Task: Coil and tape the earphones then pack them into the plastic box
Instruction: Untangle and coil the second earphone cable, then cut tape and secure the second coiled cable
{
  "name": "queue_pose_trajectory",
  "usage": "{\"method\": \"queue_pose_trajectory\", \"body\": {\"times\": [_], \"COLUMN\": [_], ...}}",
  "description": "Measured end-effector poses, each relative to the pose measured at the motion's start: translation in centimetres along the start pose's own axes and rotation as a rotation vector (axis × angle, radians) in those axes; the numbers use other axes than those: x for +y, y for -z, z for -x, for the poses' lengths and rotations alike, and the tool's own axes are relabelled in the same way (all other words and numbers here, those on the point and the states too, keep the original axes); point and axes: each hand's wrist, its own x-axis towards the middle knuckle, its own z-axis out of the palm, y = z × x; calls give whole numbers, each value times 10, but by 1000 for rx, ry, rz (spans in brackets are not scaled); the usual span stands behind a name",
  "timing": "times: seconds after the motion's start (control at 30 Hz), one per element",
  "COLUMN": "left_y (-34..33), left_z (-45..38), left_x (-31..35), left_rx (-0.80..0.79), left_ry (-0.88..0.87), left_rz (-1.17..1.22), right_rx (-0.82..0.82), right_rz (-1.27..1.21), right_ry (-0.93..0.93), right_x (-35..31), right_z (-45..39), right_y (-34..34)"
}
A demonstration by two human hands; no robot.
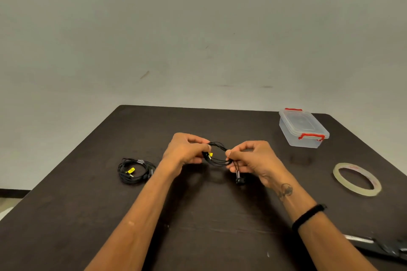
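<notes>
Black earphones [218, 161] with a small yellow tag form a loose coil above the middle of the dark table [209, 215]. My left hand [184, 149] pinches the coil's left side and my right hand [253, 159] pinches its right side. The earbuds [239, 179] dangle below my right fingers. A second coiled pair of black earphones [135, 170], also with a yellow tag, lies on the table to the left. The clear plastic box [303, 127] with red clips and its lid on stands at the back right. A roll of clear tape [356, 178] lies flat at the right.
A dark tool with a metal blade [383, 246], perhaps scissors, lies at the table's lower right edge. A plain grey wall rises behind the table. The table's left edge drops to the floor at the lower left.
</notes>
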Motion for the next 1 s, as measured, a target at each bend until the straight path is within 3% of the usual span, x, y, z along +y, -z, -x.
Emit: {"method": "queue_pose_trajectory", "body": {"times": [0.1, 0.17, 0.3, 0.43, 0.53, 0.73, 0.9, 1.0], "left_y": [2, 0, -2, 2, 0, -20, -73, -102], "left_z": [-1, 0, 1, 0, -1, 10, 47, 77], "left_x": [-3, -4, -4, -4, -4, 4, 2, -2], "left_rx": [100, 108, 62, 50, 155, 423, 295, 197], "left_ry": [-97, -112, -95, -129, -192, -610, -974, -1134], "left_rz": [-438, -566, -593, -579, -480, -488, -539, -483], "right_rx": [-73, -56, 67, 90, 120, 155, 145, 238], "right_rz": [192, 391, 720, 649, 607, 555, 461, 616], "right_ry": [6, 78, 156, 166, 156, 158, 203, 327], "right_x": [4, 5, 1, 4, 6, 8, 16, 12], "right_z": [3, 2, 3, -1, -3, 1, 34, 68], "right_y": [-7, -11, -10, -4, 0, 1, 20, 53]}}
